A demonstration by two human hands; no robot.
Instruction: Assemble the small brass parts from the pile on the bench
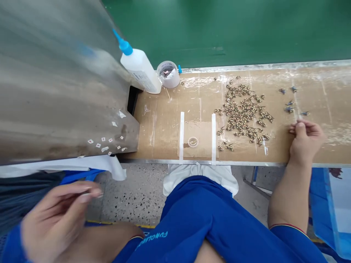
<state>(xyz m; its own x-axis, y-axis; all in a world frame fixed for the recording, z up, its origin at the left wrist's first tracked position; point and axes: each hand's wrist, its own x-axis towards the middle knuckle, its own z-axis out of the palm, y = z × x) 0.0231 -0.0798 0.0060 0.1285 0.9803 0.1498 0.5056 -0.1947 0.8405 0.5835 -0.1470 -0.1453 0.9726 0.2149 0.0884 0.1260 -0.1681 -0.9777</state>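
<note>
On my blue shirt [192, 219], toward seven o'clock, pale lettering [151, 240] reads roughly "FUNCURE", uncertainly. At eleven o'clock, the white squeeze bottle [139, 67] carries small print [142, 78], too small to read.

Ref your right hand [305, 140] | ahead of it: cardboard-topped bench [323, 95] with metal edge, green panel [219, 29] beyond | below it: speckled terrazzo floor [134, 197], you've got a metal bench leg [255, 175] there | right of it: blue sheet [320, 197] | far left of it: brushed steel panel [55, 80] | light: even, glare on bench top
</note>
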